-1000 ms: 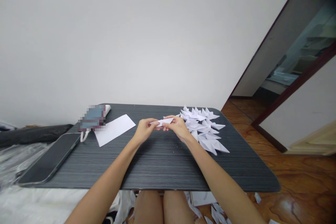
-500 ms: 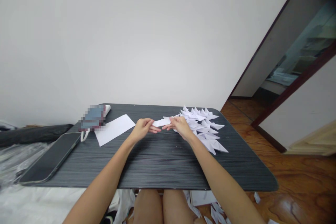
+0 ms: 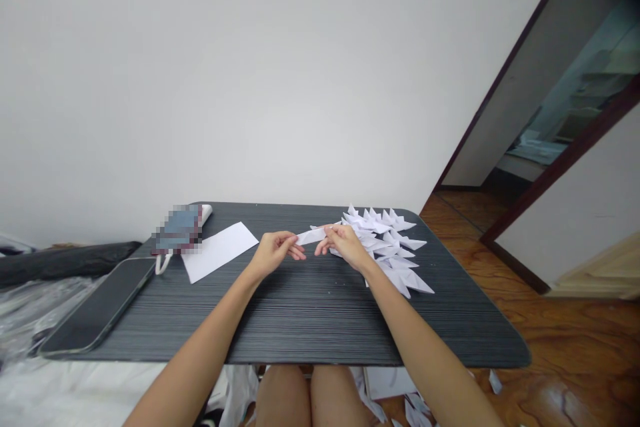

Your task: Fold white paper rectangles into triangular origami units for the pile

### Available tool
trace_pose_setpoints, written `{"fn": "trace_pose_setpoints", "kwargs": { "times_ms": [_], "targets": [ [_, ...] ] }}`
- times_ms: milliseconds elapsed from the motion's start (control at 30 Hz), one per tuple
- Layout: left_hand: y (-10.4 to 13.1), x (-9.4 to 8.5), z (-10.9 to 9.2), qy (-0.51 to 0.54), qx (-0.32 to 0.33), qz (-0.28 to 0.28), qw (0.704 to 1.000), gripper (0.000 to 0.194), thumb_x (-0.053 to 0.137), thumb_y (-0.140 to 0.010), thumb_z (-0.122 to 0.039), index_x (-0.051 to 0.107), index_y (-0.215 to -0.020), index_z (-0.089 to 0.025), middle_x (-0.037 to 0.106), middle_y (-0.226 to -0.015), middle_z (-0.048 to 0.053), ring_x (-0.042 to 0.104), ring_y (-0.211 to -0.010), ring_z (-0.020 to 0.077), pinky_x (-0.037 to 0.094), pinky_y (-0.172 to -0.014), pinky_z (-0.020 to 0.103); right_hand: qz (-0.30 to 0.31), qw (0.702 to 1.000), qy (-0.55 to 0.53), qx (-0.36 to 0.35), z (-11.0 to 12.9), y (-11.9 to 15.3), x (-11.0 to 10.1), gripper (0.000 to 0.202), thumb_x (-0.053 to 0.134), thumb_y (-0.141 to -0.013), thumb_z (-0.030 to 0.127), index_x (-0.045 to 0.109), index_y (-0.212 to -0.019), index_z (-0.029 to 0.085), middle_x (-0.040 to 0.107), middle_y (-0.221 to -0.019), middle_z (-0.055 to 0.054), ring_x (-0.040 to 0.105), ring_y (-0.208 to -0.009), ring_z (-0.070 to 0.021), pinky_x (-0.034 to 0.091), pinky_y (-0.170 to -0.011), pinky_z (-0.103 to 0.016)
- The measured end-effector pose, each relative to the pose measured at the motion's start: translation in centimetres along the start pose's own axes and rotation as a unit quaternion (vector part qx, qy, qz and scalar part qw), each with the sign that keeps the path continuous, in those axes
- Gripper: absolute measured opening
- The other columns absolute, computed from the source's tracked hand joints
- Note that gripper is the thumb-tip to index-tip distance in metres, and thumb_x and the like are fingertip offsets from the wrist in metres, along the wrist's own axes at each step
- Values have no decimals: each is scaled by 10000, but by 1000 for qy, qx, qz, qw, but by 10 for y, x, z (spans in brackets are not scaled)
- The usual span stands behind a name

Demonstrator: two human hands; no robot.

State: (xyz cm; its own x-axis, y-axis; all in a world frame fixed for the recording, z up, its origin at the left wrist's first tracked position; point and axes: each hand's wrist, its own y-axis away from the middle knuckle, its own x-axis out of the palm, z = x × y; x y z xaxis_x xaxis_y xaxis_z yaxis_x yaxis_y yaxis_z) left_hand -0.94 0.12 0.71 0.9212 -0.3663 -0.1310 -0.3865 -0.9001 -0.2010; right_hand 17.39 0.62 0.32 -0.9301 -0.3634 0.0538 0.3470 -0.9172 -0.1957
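Observation:
Above the middle of the dark table (image 3: 310, 327), a narrow folded strip of white paper (image 3: 311, 236) stretches between my two hands. Its left end is pinched by my left hand (image 3: 276, 252). My right hand (image 3: 344, 243) grips the other end, partly hiding it. Just beyond and to the right of that hand lie several folded white paper pieces with pointed tips (image 3: 395, 250). A flat white sheet (image 3: 220, 252) rests on the table to the left of my left hand.
A black phone (image 3: 100, 307) lies at the table's left edge, near a blurred-out device (image 3: 179, 229) with a white cable (image 3: 163, 263). The wall (image 3: 300, 80) rises behind the table. More paper pieces (image 3: 416, 410) are on the floor below.
The fingers of both hands have shifted slightly on the paper strip, and more of its length shows between them. The view has tilted a little.

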Motion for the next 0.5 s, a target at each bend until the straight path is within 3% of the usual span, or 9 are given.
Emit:
{"fn": "trace_pose_setpoints", "kwargs": {
  "times_ms": [133,300,500],
  "targets": [
    [0,-7,5,-76,56,-21,995,353,459,-777,-383,592,-913,-85,649,-683,74,629,-565,158,514,-568,273,6,998,55,-32,3,1,-6,398,433,-790,404,543,-1015,94,656,-654,-57,579,-575,-110,444,-630,-263],
    [2,-10,11,-194,116,-11,974,350,398,-817,-349,571,-1028,-130,617,-632,22,595,-520,113,485,-551,222,21,980,180,-84,1,3,-1,372,364,-830,348,539,-1068,123,645,-722,-54,585,-657,-129,457,-680,-297],
    [5,-5,6,-288,101,27,952,361,346,-842,-344,564,-1031,-126,613,-615,11,577,-521,99,459,-570,206,-20,966,250,-63,2,6,1,382,451,-785,315,493,-1150,211,601,-1024,-65,584,-661,-129,467,-615,-280]
  ]
}}
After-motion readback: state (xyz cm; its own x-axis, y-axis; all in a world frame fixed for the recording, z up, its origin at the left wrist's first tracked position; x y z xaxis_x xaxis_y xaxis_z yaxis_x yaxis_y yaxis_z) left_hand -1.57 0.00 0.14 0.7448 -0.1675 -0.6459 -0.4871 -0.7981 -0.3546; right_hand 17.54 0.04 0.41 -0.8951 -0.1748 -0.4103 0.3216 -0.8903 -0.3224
